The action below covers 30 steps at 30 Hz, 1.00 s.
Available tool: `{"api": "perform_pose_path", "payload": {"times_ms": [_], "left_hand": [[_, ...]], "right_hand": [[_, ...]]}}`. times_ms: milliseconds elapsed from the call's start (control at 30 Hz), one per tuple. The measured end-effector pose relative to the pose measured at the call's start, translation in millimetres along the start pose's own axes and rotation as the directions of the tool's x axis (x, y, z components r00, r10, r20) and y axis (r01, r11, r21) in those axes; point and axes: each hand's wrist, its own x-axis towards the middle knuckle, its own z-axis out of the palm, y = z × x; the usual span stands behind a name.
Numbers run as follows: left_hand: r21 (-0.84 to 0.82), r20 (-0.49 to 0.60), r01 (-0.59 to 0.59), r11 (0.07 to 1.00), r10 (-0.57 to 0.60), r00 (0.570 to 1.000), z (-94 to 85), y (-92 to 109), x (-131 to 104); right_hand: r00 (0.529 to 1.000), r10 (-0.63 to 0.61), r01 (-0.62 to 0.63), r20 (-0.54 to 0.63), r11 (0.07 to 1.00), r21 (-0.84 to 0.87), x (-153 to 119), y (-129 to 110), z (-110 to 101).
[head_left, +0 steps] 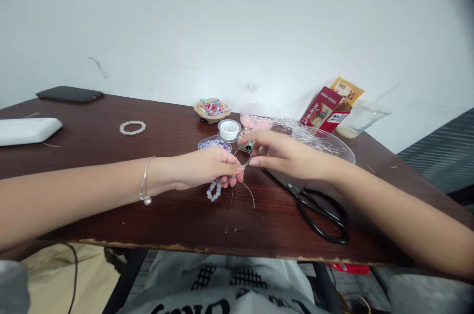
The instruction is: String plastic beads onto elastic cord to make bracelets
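Note:
My left hand (227, 168) is closed, its thumb and fingers pinching a thin clear cord (251, 195) where its strands meet. From under this hand hangs a loop of pale, frosted beads (214, 191) with some purple ones. One cord end curves down over the table. My right hand (264, 148) is just right of the left, index finger raised, its thumb and another fingertip at the cord's small upper loop. Below the right hand, black-handled scissors (322, 210) lie with their blades pointing toward the hands. A dish of purple beads (215, 143) is just behind my left hand.
Behind my hands stand a white cord spool (229, 130), a bowl of colourful beads (212, 108) and a container of pink beads (256, 120). Clear strands lie in a round tray (348, 148). A red box (324, 109), a glass cup (365, 117) and a white bracelet (132, 128) are farther out.

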Motion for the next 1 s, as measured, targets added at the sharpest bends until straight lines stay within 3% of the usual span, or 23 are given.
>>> {"api": "perform_pose_path", "payload": {"times_ms": [67, 133, 233, 367, 433, 500, 567, 700, 767, 867, 1000], "left_hand": [[0.005, -0.006, 0.005, 1.000, -0.005, 1.000, -0.1, 2, 1], [-0.015, 0.002, 0.019, 1.000, -0.019, 1.000, -1.5, 2, 3], [-0.024, -0.002, -0.043, 0.999, 0.043, 0.999, -7.3, -1, 3], [0.051, -0.244, -0.233, 0.971, 0.239, 0.940, -11.5, -4, -5], [-0.065, -0.255, -0.192, 0.979, 0.170, 0.952, -5.0, -3, -10], [-0.298, -0.119, -0.066, 0.952, 0.032, 0.992, 7.4, 1, -10], [-0.500, -0.021, 0.032, 0.865, -0.049, 0.999, 21.7, 6, -4], [-0.711, -0.097, -0.006, 0.703, -0.090, 0.991, 42.4, 12, 18], [-0.750, -0.145, -0.051, 0.660, -0.088, 0.986, 48.0, 13, 27], [-0.748, -0.201, -0.081, 0.659, -0.108, 0.974, 54.3, 13, 33], [-0.702, -0.222, -0.065, 0.709, -0.131, 0.966, 61.3, 14, 34]], "right_hand": [[0.987, 0.053, -0.069, 0.151, 0.992, 0.106, 2, 1, 7], [0.975, 0.081, -0.123, 0.208, 0.973, 0.195, 4, 3, 13], [0.984, 0.104, -0.138, 0.144, 0.957, 0.256, 5, 4, 15], [0.989, 0.148, -0.148, 0.016, 0.978, 0.145, 6, -3, 5], [0.986, 0.163, -0.163, -0.041, 0.987, 0.013, 7, -7, 1], [0.982, 0.154, -0.171, -0.109, 0.971, -0.170, 7, -9, 3], [0.985, 0.087, -0.140, -0.149, 0.908, -0.395, 6, -10, 9], [0.994, -0.042, -0.049, -0.097, 0.630, -0.775, -4, -6, 21], [0.997, -0.074, 0.012, -0.034, 0.540, -0.841, -11, -2, 23], [0.986, -0.155, 0.124, 0.056, 0.477, -0.870, -21, 2, 24], [0.918, -0.348, 0.336, 0.191, 0.425, -0.841, -31, 0, 32]]}}
